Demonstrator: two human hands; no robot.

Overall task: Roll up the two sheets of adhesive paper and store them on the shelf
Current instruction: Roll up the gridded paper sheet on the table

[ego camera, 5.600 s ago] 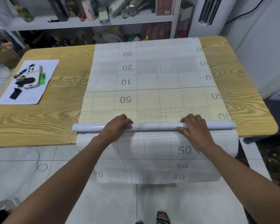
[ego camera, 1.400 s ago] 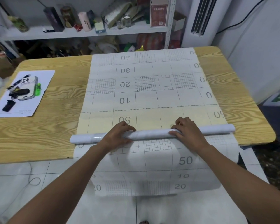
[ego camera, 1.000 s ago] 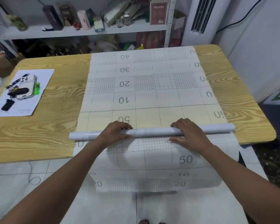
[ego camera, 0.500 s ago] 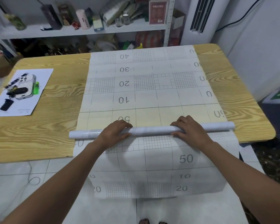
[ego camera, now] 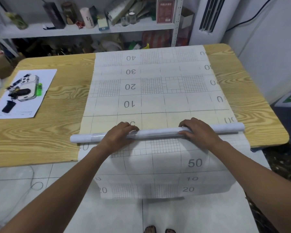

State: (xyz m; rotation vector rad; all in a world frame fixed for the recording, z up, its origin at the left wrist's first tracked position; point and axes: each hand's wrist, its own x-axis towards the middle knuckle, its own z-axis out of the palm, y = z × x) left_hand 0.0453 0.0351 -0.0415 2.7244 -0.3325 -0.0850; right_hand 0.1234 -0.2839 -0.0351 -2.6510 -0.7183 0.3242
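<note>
A white rolled tube of adhesive paper lies across the wooden table near its front edge. My left hand and my right hand both curl their fingers over the tube, left of centre and right of centre. Beyond the tube a gridded sheet with printed numbers lies flat toward the far edge. On the near side a sheet hangs off the table toward the floor. The shelf stands behind the table.
At the table's left, a white paper carries a phone and small dark items. The shelf is crowded with bottles, boxes and bags. A white air-conditioner unit stands at the back right. Tiled floor shows below.
The tube has crept slightly away from me over the flat sheet, covering more of the printed 50. Both hands have stayed on it throughout.
</note>
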